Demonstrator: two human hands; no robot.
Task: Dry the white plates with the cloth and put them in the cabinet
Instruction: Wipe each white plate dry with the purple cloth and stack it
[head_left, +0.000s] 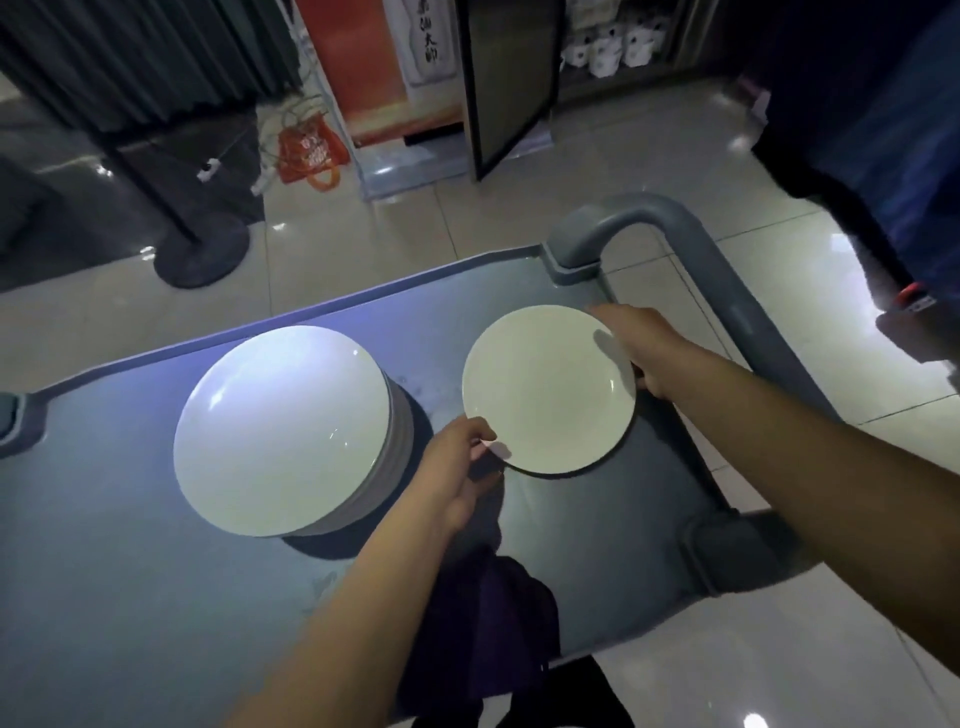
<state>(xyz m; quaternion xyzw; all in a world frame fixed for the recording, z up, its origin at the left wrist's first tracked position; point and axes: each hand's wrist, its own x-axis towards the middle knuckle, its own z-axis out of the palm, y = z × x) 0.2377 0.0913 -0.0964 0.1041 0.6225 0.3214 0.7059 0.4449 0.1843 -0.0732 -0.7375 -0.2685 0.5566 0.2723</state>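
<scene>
Between the 2 hands sits 1 small white plate (548, 389), held level just over the grey cart top (130, 597). The left hand (460, 470) pinches the plate's near-left rim, with its thumb on top of the rim and its fingers curled under. The right hand (641, 351) grips the far-right rim, with its thumb lying on the white edge and its other fingers hidden below the plate. Just left of the left hand stands a stack of white plates (283, 428), and the top one shines in the light. The stack and the held plate are near each other but do not touch. Under the left wrist and forearm lies a dark purple cloth (493, 618), bunched up on the near edge of the cart. Just past the right hand rises the curved grey cart handle (670, 234). Far beyond both hands, across the shiny tile floor (363, 260), stands an open cabinet door (506, 83), and white cups (613, 44) sit inside on a shelf.
</scene>
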